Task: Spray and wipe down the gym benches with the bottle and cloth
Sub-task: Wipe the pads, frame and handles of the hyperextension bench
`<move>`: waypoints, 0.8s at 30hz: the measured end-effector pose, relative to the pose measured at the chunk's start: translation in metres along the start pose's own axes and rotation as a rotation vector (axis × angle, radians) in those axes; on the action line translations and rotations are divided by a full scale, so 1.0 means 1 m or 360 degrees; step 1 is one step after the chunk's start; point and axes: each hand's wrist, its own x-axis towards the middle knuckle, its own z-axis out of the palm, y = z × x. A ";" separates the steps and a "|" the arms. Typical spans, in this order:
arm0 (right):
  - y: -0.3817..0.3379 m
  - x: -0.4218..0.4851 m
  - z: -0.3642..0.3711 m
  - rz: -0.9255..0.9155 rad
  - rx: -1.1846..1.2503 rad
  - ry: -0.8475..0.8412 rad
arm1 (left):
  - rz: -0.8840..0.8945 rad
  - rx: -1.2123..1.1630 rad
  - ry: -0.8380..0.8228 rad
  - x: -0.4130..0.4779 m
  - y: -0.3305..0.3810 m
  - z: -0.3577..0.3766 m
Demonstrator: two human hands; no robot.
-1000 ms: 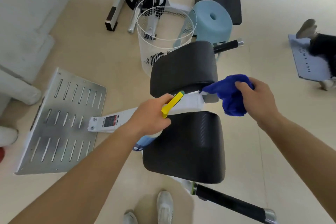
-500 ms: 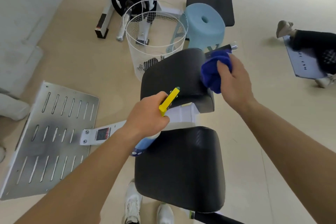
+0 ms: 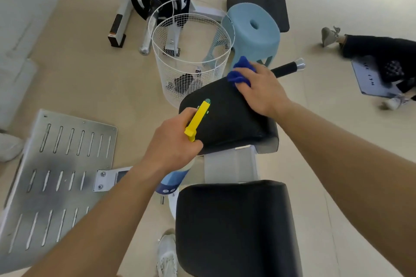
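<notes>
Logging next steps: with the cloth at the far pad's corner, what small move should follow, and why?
Probably sweep the cloth toward the body across the far pad. The right hand presses it at the pad's far corner, with most of the black surface nearer; the left hand holds the bottle at the left edge.

Person is wearing a white mesh-knit sneaker (image 3: 167,254), showing at the bottom edge, detail blurring out. Both forearms are running bare to the frame edges. Left hand (image 3: 173,144) and right hand (image 3: 262,91) are showing bare too.
</notes>
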 end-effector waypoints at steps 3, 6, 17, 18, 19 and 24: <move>-0.002 -0.071 0.007 -0.0397 -0.0342 -0.0063 | -0.0012 -0.0029 -0.0036 0.003 -0.007 -0.005; -0.004 -0.085 -0.001 -0.0701 -0.0649 -0.0330 | -0.0042 -0.0054 -0.0014 0.003 -0.017 -0.006; -0.070 -0.029 0.040 -0.0876 -0.1067 -0.0468 | -0.0111 -0.0181 0.0056 -0.021 -0.075 0.003; -0.072 -0.047 0.042 -0.0972 -0.1054 -0.0583 | -0.0105 -0.0194 0.0057 -0.025 -0.080 0.002; -0.073 -0.055 0.039 -0.1010 -0.1057 -0.0724 | -0.0102 -0.0212 0.0049 -0.028 -0.085 0.003; -0.081 0.035 0.033 -0.0810 -0.1124 -0.0775 | -0.0127 -0.0258 0.0050 -0.037 -0.100 0.005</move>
